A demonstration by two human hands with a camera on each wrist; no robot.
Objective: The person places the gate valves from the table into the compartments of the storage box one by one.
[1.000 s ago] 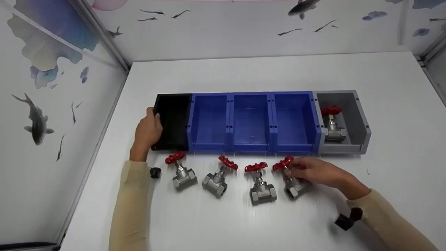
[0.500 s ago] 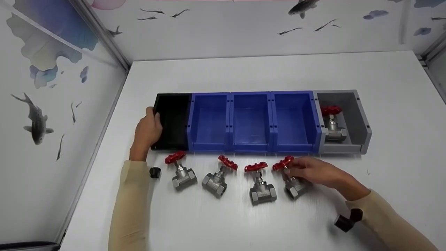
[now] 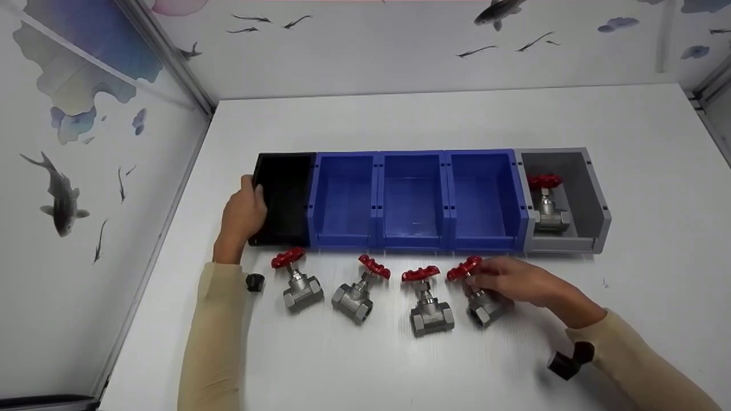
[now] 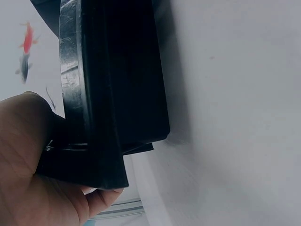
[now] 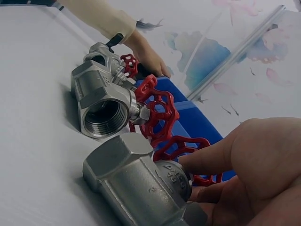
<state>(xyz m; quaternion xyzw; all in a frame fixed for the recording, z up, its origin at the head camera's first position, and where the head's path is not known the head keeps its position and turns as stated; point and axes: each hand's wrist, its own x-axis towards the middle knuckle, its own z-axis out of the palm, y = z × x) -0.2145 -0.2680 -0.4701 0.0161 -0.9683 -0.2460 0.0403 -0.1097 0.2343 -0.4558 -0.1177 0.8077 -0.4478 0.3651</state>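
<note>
My left hand point(image 3: 242, 216) grips the left wall of the black bin point(image 3: 284, 197), thumb over the rim; the left wrist view shows fingers under the bin's lip. My right hand point(image 3: 517, 281) holds a steel gate valve point(image 3: 484, 308) with a red handwheel by its neck, just below the wheel. This valve lies on the table, its threaded end facing forward. To its left lie three similar valves: one close by point(image 3: 432, 315), a middle one point(image 3: 353, 299) and a far-left one point(image 3: 301, 290). Another valve point(image 3: 550, 217) sits inside the grey bin point(image 3: 591, 200).
Three blue bins point(image 3: 411, 200) stand joined in a row between the black and grey bins, with nothing inside. The white table point(image 3: 365, 371) is bounded by a printed back wall point(image 3: 365, 57) and a left side panel point(image 3: 103, 188).
</note>
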